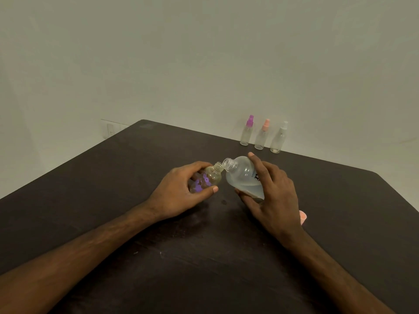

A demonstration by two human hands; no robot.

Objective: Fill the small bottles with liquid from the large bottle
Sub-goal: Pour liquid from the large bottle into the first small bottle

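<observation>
My left hand (179,191) grips a small clear bottle (207,179) with a purple flower print, uncapped and leaning to the right. My right hand (274,193) holds the large clear bottle (243,175), tipped to the left with clear liquid pooled in its lower side. The large bottle's open neck touches the small bottle's open mouth above the dark table (113,177). Three small spray bottles stand at the table's far edge: one with a purple cap (247,131), one with a pink cap (262,135), one with a white cap (279,138).
A pink cap (303,216) lies on the table just behind my right wrist, partly hidden. A small wet spot (224,202) marks the tabletop below the bottles. A pale wall runs close behind the table's far edge.
</observation>
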